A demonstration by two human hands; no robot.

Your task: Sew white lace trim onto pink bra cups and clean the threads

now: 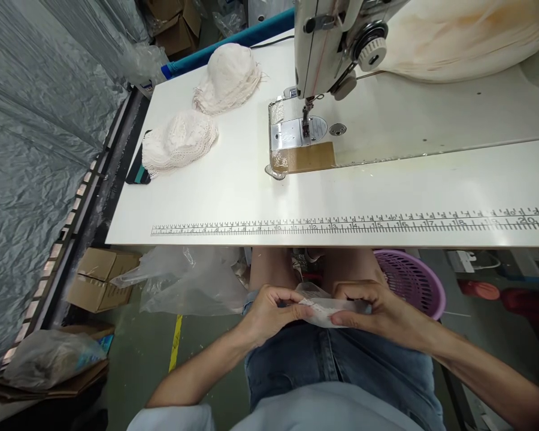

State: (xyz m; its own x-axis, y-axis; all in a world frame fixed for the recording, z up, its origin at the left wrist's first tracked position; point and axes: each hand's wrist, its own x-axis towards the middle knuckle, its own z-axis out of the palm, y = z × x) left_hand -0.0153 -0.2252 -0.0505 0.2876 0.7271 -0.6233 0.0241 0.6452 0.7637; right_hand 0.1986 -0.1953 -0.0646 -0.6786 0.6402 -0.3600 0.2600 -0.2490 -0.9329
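Yeah, the white lacy piece [322, 311] is pinched by the left hand [269, 312] and right hand [379, 311], neither really nearer. It's held crosswise over the lap [291, 356], roughly parallel to the worktop [233, 197].

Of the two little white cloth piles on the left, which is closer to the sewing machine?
The domed off-white fabric pile at the back. The other, a flatter off-white lace pile, lies farther left, nearer the front.

One held cloth [324, 311], two piles [232, 75] [177, 142]
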